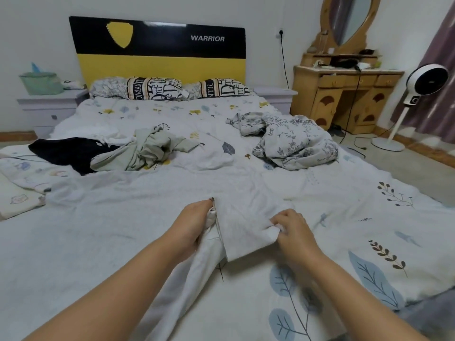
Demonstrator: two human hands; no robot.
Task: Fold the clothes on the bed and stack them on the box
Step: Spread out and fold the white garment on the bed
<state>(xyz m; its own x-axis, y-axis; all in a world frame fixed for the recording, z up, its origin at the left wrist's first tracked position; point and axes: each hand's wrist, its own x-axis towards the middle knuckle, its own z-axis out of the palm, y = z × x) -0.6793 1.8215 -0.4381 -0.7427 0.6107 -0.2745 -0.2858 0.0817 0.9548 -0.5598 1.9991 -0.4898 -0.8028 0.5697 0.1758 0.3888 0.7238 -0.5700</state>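
Observation:
A white garment (pixel 243 232) lies on the bed (pixel 98 242) just in front of me, hard to tell from the white sheet. My left hand (pixel 197 222) grips its left edge, fingers curled round the cloth. My right hand (pixel 293 230) pinches a fold at its right side. Farther up the bed lie a crumpled pale green garment (pixel 147 148), a black garment (pixel 71 151) to its left, and a bunched floral piece (pixel 290 139) at the right. No box is in view.
Two pillows (pixel 170 88) lean at the black and yellow headboard (pixel 157 50). A patterned cloth (pixel 19 183) lies at the bed's left edge. A nightstand (pixel 46 104) stands left, a wooden dresser (pixel 344 94) and a white fan (pixel 423 82) right.

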